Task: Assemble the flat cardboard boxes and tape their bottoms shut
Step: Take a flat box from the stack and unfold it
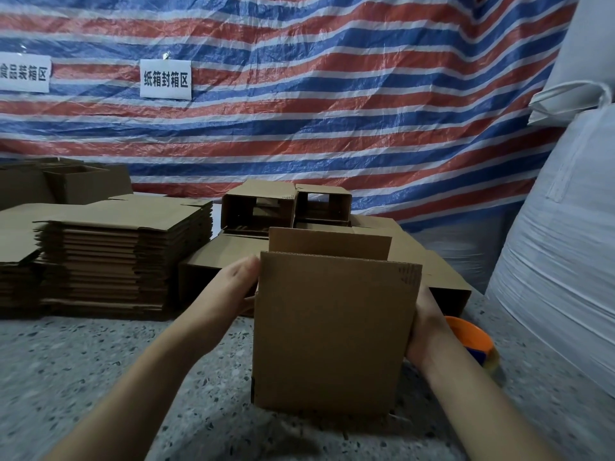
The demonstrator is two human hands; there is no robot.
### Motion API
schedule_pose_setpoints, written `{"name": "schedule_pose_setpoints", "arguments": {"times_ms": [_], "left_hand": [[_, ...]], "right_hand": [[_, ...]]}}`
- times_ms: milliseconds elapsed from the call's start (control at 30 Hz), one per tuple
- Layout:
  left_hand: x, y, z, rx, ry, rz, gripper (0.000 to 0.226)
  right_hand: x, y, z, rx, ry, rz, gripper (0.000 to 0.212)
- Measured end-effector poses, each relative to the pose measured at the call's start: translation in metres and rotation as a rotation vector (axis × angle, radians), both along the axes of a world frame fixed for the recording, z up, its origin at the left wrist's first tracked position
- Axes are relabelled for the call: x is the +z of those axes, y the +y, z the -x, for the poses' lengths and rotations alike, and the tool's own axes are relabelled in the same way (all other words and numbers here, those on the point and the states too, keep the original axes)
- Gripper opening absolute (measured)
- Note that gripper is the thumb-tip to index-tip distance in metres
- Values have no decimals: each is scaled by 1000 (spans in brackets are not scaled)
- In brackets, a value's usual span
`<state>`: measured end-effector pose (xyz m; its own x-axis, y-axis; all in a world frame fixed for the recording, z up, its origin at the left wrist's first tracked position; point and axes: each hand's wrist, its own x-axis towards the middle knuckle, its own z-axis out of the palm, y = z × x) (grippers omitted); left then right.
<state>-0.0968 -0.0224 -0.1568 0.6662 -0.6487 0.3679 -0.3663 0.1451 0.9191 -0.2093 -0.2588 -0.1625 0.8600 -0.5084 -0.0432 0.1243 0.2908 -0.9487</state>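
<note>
A brown cardboard box (329,331) stands upright on the speckled floor in front of me, its top flaps raised. My left hand (229,287) holds its left side near the top, fingers reaching behind the edge. My right hand (427,322) grips the right side, fingers hidden behind the box. An orange tape dispenser (472,337) lies on the floor just right of my right wrist. A tall stack of flat boxes (113,257) sits to the left.
Two opened boxes (286,206) lie on their sides on more flat cardboard behind the held box. More assembled boxes (76,181) stand at far left. Big white sacks (559,261) fill the right. A striped tarp (332,94) with two paper signs hangs behind.
</note>
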Motion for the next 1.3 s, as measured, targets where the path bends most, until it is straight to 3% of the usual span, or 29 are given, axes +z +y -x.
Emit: {"name": "schedule_pose_setpoints", "arguments": {"times_ms": [133,267,467,633,733,833,967,1033,1167,1233,1300], "left_hand": [[0,-6,0,85,52,24,38],[-2,-13,0,141,101,92,20],[0,-15,1,172,182,163,39],[-2,-17,-1,129,138,214,59],[0,-16,-3,103,66,215,75],[2,-12,-1,158,-11,186,73],[3,-8,3,246,-98,146,36],[3,-7,5,253,-111,111,18],[7,-5,7,293,-162,22,18],[18,0,7,366,-324,-135,17],[34,0,12,463,-652,-382,27]], "right_hand": [[-2,-3,1,28,-34,-10,67],[-3,-3,2,72,-101,-42,55],[-8,-4,8,110,-206,-19,62],[-6,-11,11,222,-194,78,33],[4,-19,13,313,-219,132,53],[15,-21,17,346,-269,220,59],[12,-21,17,255,-268,198,22],[8,-22,14,200,-240,225,16],[6,-18,9,178,-268,254,14],[5,-17,9,173,-274,262,14],[5,-18,9,169,-261,275,13]]}}
